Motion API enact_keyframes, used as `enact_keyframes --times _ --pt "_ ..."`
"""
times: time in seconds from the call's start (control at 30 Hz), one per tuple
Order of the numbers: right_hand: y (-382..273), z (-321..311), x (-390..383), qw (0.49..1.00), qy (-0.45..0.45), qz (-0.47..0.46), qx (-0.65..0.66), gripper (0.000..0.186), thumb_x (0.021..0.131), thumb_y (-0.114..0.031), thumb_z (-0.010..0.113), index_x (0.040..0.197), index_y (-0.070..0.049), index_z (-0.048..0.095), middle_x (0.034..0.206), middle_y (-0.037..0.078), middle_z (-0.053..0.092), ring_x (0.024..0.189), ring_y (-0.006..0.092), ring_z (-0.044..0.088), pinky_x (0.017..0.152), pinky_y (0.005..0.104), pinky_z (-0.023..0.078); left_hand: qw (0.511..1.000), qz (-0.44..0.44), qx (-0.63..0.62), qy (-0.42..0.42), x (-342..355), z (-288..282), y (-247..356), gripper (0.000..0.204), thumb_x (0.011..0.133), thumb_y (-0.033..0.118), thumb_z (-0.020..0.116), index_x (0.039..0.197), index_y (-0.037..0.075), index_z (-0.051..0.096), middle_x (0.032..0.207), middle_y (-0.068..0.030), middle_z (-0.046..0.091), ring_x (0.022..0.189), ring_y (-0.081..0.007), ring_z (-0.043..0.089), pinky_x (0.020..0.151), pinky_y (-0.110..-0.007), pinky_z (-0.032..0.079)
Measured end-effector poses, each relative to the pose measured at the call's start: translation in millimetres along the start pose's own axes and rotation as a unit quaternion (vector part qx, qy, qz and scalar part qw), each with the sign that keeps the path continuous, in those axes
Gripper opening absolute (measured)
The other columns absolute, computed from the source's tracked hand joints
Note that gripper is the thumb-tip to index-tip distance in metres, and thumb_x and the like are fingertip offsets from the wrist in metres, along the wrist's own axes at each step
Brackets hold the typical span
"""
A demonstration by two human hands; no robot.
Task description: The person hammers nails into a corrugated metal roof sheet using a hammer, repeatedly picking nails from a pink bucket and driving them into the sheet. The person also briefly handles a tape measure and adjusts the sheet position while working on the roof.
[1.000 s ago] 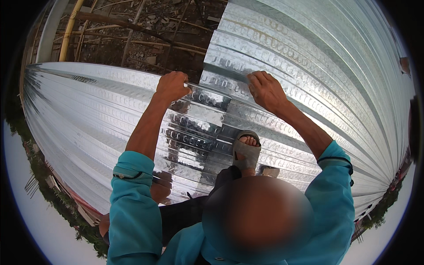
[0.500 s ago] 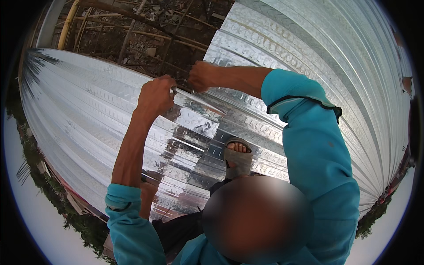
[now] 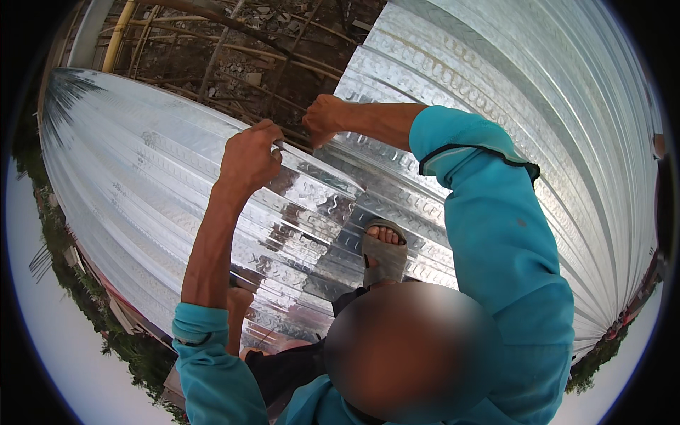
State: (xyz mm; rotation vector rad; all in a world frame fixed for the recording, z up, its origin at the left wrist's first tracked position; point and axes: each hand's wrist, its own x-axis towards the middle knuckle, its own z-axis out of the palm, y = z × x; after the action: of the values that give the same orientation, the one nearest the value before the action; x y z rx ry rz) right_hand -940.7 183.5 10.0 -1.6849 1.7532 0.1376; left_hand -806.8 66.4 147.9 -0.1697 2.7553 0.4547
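My left hand is closed at the far edge of a shiny corrugated metal sheet, its fingers curled at that edge. Across a short gap, my right hand makes a closed grip beside the near-left corner of a second corrugated metal sheet. What sits inside its fingers is hidden from view. Both hands hang over the border between bright metal and the dark opening beyond. A sandalled foot of mine rests on the metal where the sheets overlap.
Beyond the sheet edge lies an opening with bamboo poles and rubble-strewn ground far below. A yellow pole stands at the far left. Greenery shows past the roof's left rim. The metal ribs are raised and reflective.
The view has shifted slightly. Both hands stay at the sheet edge in nearly the same pose, with my right wrist turned a little.
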Motion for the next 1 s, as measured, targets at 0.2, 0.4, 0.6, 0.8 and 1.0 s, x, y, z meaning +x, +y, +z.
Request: enact_keyframes --times 0.2,0.4,0.6,0.8,1.0 --pt "-6.8 -7.9 -11.6 0.999 0.024 -0.006 0.021 0.041 0.081 -0.042 0.065 0.099 -0.008 0.079 0.096 0.013 0.077 0.097 0.0312 0.074 0.080 0.0420 0.056 1.000 0.001 -0.013 0.018 -5.1 4.0 -4.2 0.017 0.075 0.004 0.069 0.091 0.007 0.067 0.096 -0.0096 0.067 0.089 -0.0366 0.068 0.077 -0.047 0.054" --pt "-10.1 -13.2 -6.5 0.999 -0.027 0.020 0.040 0.043 0.078 -0.043 0.067 0.105 -0.010 0.079 0.106 0.012 0.077 0.103 0.0327 0.073 0.083 0.0434 0.057 0.999 0.011 -0.014 0.034 -6.3 4.9 -2.6 0.019 0.074 0.004 0.070 0.091 0.008 0.064 0.096 -0.0101 0.065 0.089 -0.0373 0.067 0.077 -0.048 0.054" --pt "-11.3 -7.4 -12.4 0.999 0.026 0.003 0.045 0.043 0.081 -0.046 0.066 0.099 -0.009 0.079 0.101 0.017 0.076 0.100 0.0350 0.073 0.084 0.0448 0.057 0.998 0.004 -0.045 0.052 -7.4 20.9 -8.5 0.020 0.073 0.002 0.069 0.091 0.007 0.062 0.095 -0.0119 0.063 0.087 -0.0393 0.066 0.076 -0.049 0.052" --pt "-13.9 -16.0 -34.0 0.991 0.082 0.009 0.106 0.051 0.090 -0.048 0.054 0.086 -0.002 0.076 0.084 0.022 0.073 0.086 0.0407 0.071 0.078 0.0485 0.056 0.990 0.032 -0.094 0.105 -18.4 18.7 -6.6 0.020 0.072 -0.002 0.067 0.088 0.006 0.057 0.091 -0.0124 0.060 0.083 -0.0410 0.064 0.070 -0.051 0.050" --pt "-15.8 -18.5 -38.4 0.986 0.112 -0.011 0.126 0.049 0.092 -0.044 0.052 0.084 -0.001 0.074 0.083 0.025 0.071 0.084 0.0444 0.069 0.077 0.0521 0.054 0.984 0.038 -0.118 0.129 -24.4 24.0 -12.2 0.022 0.071 -0.003 0.066 0.089 0.006 0.056 0.090 -0.0113 0.058 0.083 -0.0405 0.063 0.068 -0.050 0.050"
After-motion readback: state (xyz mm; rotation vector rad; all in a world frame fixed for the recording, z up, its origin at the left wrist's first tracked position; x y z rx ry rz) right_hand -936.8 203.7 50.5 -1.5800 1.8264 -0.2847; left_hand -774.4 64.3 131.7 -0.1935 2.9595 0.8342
